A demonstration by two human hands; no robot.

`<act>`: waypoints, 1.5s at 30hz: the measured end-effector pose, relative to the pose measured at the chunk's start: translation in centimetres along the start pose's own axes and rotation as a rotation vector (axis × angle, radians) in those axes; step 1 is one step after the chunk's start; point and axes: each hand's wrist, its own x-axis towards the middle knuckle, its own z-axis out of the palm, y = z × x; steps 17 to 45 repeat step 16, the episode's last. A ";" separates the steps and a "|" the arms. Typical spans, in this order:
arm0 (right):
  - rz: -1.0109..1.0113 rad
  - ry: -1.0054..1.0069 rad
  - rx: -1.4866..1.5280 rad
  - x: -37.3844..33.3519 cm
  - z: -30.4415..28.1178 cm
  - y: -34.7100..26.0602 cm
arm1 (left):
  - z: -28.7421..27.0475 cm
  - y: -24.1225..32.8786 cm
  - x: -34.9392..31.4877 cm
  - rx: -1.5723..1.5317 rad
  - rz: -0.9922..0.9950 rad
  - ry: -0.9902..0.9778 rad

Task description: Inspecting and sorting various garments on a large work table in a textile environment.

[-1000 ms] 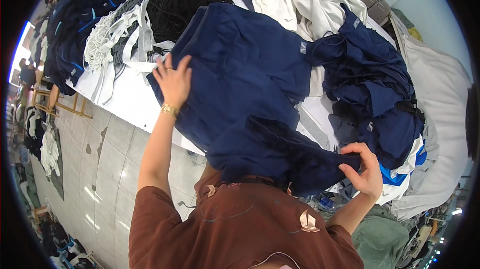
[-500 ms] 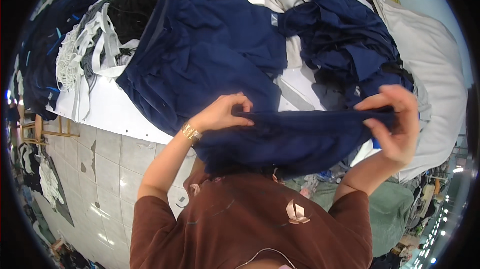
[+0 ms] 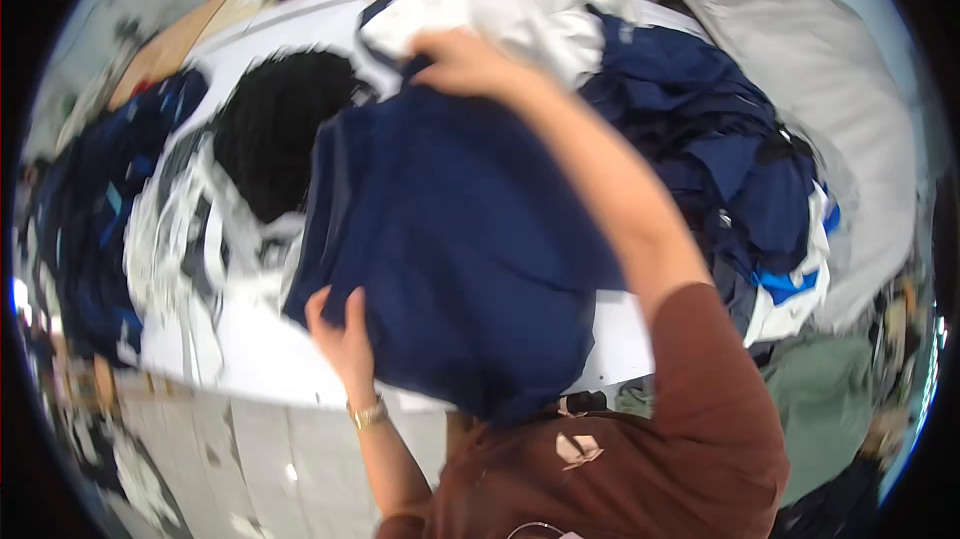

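Note:
Navy blue shorts (image 3: 470,229) lie across the white table in front of me, with a grey strip along their left edge and the near edge hanging over the table front. My right hand (image 3: 465,64) is stretched to the far side of the shorts, its fingers closed on a bit of navy cloth; motion blurs it. At the near left corner, my left hand (image 3: 342,334) rests by the cloth edge, thumb and fingers apart.
Black cords (image 3: 280,134) and white straps (image 3: 205,239) lie to the left, beside dark navy garments (image 3: 95,209). White cloth (image 3: 540,4) is heaped at the back. A navy garment pile (image 3: 700,139) sits right, next to a large pale grey bundle (image 3: 840,139).
The shorts' near part, held up between both hands before, now lies over the table. My right hand has swung far and left; my left hand has moved left and nearer, its pinch loosened.

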 end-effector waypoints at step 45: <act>0.060 0.185 0.064 -1.1 9.8 5.7 | -0.9 0.9 2.2 0.935 -0.178 0.003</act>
